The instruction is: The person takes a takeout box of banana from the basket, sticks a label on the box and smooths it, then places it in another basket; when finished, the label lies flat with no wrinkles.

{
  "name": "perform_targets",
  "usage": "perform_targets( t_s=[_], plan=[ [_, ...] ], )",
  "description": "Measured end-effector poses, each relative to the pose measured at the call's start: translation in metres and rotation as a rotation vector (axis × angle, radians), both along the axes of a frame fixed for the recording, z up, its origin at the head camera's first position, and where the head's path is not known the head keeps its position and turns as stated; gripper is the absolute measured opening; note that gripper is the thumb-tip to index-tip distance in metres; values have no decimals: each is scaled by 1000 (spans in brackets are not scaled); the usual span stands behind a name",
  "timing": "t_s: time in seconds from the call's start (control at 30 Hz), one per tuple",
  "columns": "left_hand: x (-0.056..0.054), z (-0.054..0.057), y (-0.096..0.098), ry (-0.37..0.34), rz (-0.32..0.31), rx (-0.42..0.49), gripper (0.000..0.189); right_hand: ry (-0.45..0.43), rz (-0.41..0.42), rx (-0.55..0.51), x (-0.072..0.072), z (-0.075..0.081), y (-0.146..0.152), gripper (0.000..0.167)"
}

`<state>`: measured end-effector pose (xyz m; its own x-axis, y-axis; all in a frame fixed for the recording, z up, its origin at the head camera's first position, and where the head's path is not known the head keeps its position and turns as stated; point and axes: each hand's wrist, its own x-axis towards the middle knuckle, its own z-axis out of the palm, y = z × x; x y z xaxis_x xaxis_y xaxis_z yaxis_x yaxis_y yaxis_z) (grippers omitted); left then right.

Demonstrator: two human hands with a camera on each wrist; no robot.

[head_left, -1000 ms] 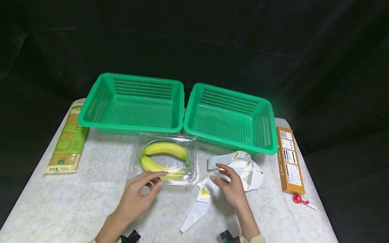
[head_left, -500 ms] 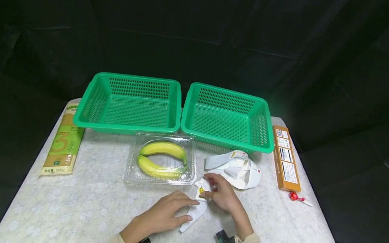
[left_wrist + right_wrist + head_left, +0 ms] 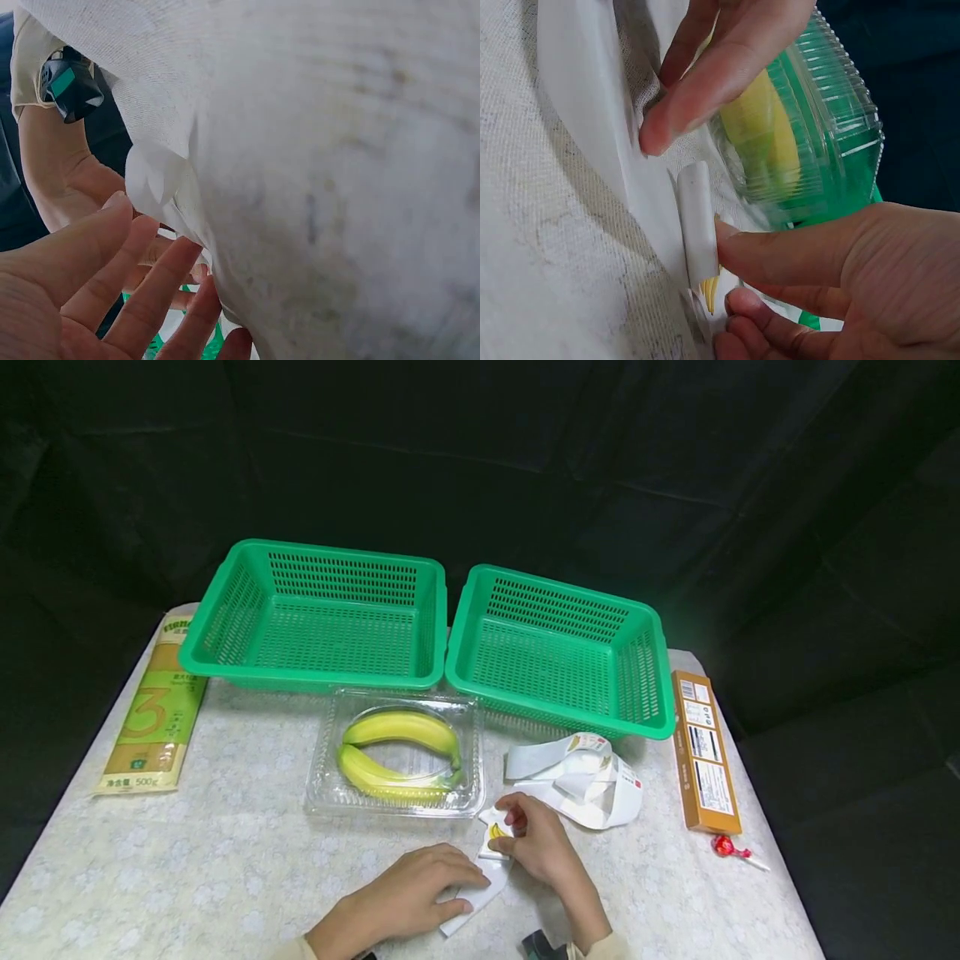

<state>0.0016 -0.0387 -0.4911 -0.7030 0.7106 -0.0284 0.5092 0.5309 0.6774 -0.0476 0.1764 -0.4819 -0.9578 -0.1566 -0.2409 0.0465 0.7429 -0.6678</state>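
A white paper label with a banana picture (image 3: 497, 832) lies at the upper end of a white backing strip (image 3: 491, 891). My right hand (image 3: 545, 847) pinches this label between its thumb and fingers; in the right wrist view the label's near edge (image 3: 697, 217) curls up beside the thumb. Lower on the strip rests my left hand (image 3: 412, 887), its fingers fairly straight and slightly spread, thumb and fingertips touching the paper. Just beyond the hands sits a clear plastic clamshell box (image 3: 321, 777), lid down, with two yellow bananas (image 3: 401, 727) inside.
More of the label strip (image 3: 622, 789) is heaped in loops on the right. Two green baskets (image 3: 315, 679) stand side by side behind the clamshell. A spaghetti pack (image 3: 153, 710) lies far left; an orange-brown box (image 3: 707, 752) and a red lollipop (image 3: 723, 846) lie far right.
Both hands have come down to the label strip. My left hand has left the clamshell's front edge and now rests on the strip; my right hand has moved down-left onto the banana label.
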Motion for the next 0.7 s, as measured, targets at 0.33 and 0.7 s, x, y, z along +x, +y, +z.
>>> perform_targets(
  t_s=[0.33,0.7],
  plan=[
    [5,0,2,6,9,-28,20,5,10,22,3,-3,-5,36],
    [1,1,3,27,-3,10,13,15,-33,18,4,-2,-7,21]
  ],
)
